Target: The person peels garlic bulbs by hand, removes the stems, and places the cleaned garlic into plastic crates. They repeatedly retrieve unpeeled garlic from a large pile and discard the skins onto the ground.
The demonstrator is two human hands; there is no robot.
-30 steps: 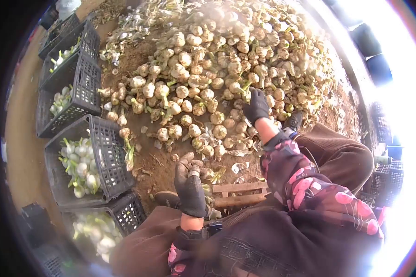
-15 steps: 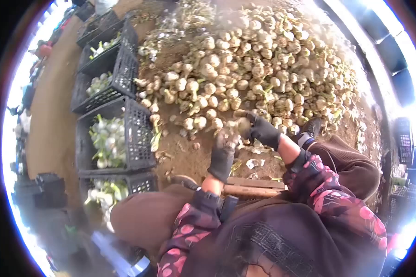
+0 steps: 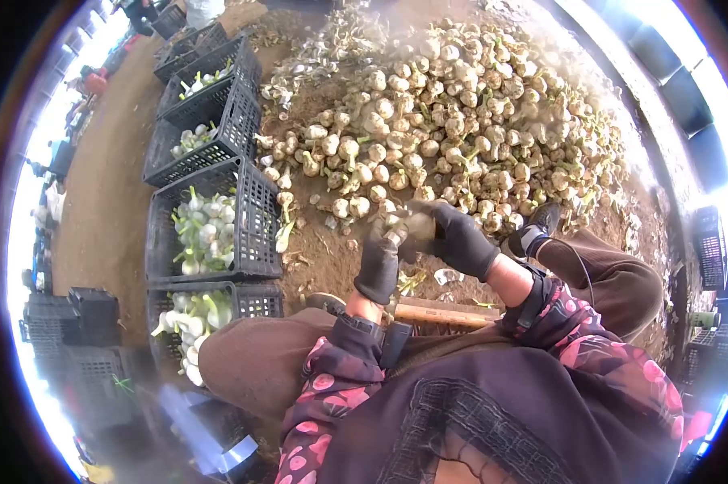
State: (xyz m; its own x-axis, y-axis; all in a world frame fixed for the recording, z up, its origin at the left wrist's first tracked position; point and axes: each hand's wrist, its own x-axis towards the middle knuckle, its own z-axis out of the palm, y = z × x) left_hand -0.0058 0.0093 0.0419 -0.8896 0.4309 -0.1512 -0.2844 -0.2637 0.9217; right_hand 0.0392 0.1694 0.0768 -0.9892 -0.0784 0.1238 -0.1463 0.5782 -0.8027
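Observation:
My left hand (image 3: 378, 262), in a dark glove, is closed around a pale bulb (image 3: 395, 234) just in front of the pile. Close on its right, my right hand (image 3: 461, 240), also gloved, has its fingers curled together near that bulb. Whatever lies inside the right fingers is blurred. Beyond both hands spreads a large heap of soil-stained bulbs (image 3: 453, 121) with short stems. A wooden piece (image 3: 441, 313) lies below the hands, near my lap.
At the left stands a row of black crates; one crate (image 3: 255, 218) holds cleaner white bulbs, and a nearer crate (image 3: 259, 300) holds more. My shoe (image 3: 541, 222) rests at the heap's right edge. Dark crates (image 3: 98, 315) stand at the far left.
The view has shifted, so the crates appear farther right. Both hands remain close together, with the right hand's fingers turned more toward the left hand.

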